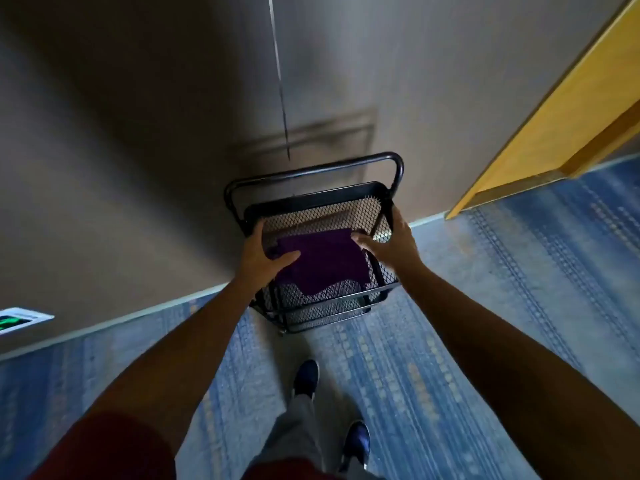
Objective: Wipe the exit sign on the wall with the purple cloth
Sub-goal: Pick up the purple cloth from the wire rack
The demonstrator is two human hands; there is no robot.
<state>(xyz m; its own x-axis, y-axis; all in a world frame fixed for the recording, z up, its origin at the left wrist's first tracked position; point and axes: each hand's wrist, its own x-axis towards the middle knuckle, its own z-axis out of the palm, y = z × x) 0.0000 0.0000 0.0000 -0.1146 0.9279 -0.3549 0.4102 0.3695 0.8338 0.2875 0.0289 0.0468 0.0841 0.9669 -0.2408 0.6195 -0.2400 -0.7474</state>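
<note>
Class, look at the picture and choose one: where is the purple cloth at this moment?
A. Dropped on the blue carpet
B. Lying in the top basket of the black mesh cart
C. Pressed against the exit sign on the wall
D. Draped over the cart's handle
B: the purple cloth lies flat in the top basket of the black mesh cart, with the left hand and right hand at its edges.

Purple cloth [320, 261] in black mesh cart [313, 206]; blue patterned carpet [450, 323]; grey-brown wall [138, 150]; yellow wooden door frame [554, 126]; green-lit exit sign [20, 319].

head-worn view, looking down, near hands [388, 244]
</note>
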